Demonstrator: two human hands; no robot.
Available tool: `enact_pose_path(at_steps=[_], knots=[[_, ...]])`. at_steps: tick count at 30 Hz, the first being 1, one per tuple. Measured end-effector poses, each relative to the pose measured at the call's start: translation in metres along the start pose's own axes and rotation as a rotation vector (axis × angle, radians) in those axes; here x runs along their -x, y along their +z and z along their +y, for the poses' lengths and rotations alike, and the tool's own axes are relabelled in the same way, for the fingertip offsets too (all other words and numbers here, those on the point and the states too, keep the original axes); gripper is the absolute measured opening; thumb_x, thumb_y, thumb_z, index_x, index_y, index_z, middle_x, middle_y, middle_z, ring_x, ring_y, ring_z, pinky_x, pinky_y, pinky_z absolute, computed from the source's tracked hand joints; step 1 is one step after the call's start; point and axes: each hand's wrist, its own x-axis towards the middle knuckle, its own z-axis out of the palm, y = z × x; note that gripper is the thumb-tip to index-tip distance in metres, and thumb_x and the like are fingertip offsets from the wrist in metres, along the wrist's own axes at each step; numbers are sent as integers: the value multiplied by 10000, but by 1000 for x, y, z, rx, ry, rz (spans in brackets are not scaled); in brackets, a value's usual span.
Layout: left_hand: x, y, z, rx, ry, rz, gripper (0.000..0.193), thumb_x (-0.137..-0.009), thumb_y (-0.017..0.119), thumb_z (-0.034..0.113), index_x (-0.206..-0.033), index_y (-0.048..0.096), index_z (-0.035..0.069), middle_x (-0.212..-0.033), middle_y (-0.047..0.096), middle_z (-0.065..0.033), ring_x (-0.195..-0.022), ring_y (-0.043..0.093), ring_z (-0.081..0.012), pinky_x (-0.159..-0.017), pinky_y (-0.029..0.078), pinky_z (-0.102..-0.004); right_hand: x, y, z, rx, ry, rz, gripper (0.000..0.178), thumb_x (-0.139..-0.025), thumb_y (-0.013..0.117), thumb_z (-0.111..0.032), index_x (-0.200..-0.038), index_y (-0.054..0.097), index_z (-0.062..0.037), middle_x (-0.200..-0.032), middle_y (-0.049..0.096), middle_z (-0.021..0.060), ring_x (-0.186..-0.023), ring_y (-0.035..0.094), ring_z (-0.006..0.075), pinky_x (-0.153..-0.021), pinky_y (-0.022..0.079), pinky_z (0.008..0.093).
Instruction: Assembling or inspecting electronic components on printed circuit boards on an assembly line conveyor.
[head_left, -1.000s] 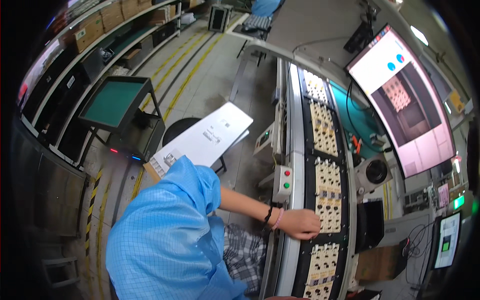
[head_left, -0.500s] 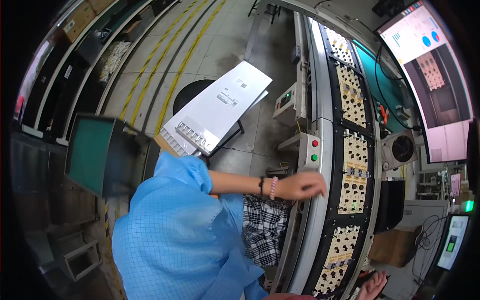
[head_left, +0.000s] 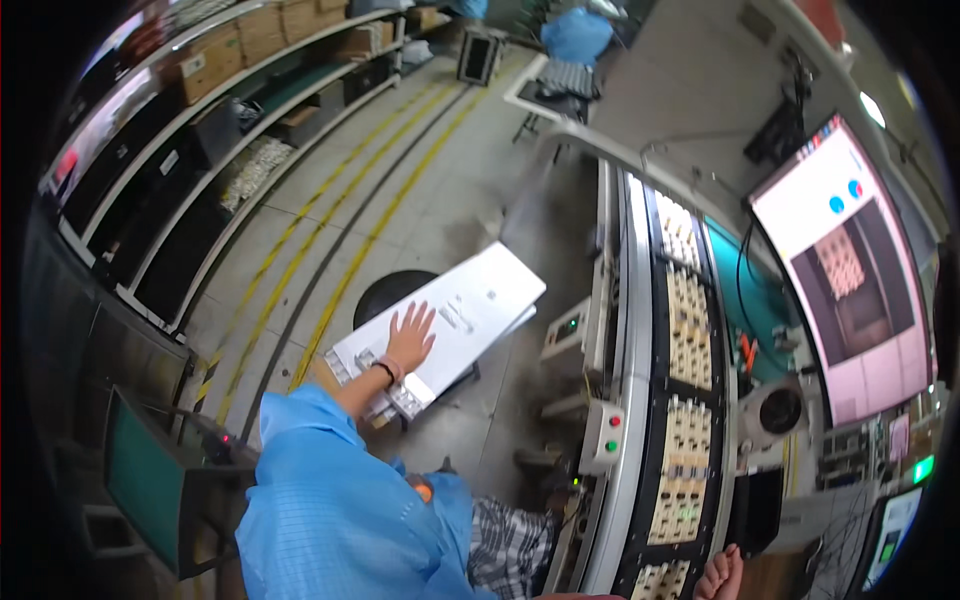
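My left hand [head_left: 408,345] lies open on a long white flat package [head_left: 490,285], fingers spread over its upper face. The package carries a printed label and has notched, comb-like pieces at its near end. It rests on a second white layer, above a round black stool seat [head_left: 385,292]. At the lower edge, my right hand [head_left: 720,577] is curled closed beside the conveyor's right rail; the inside of its fingers is hidden. Cream-coloured boards [head_left: 687,440] with black and grey components sit in black carriers along the conveyor, to the left of that hand.
A grey control box [head_left: 601,437] with a red and a green button is fixed to the conveyor's left side. A large monitor [head_left: 850,270] hangs at the right. Shelves with cartons [head_left: 212,62] line the left, beyond yellow floor lines. A green-faced case [head_left: 145,485] stands near left.
My left hand has swung from beside the conveyor rail leftward onto the white package. The view has tilted up, showing more of the far floor. My right hand is more curled.
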Motion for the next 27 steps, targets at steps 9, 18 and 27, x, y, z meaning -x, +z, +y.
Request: enact_pose_path(at_steps=[9, 18, 27], knots=[[-5, 2, 5, -27, 15, 76, 609, -949, 490, 341, -1498, 351, 116, -1570, 302, -124, -1453, 242, -317, -1106, 223, -573, -33, 1, 11, -138, 117, -378, 206, -1041, 467, -223, -1110, 525, -37, -701, 354, -15, -568, 323, 76, -456, 263, 203], [3, -2, 11, -40, 4, 56, 615, -936, 501, 319, -1497, 350, 119, -1565, 311, -124, -1446, 266, -312, -1073, 265, -534, 4, -31, 26, 301, -55, 25, 470, -1023, 499, -214, -1439, 415, -12, -869, 480, -30, -691, 403, 43, -559, 341, 172], [-14, 11, 23, -124, -154, -73, 707, -921, 516, 321, -1513, 271, 22, -1600, 190, -178, -1499, 132, -301, -1151, 147, -602, 21, -84, 39, 96, -88, -211, 374, -1004, 546, -202, -1335, 485, -40, -829, 546, -47, -510, 389, 17, -410, 316, 156]])
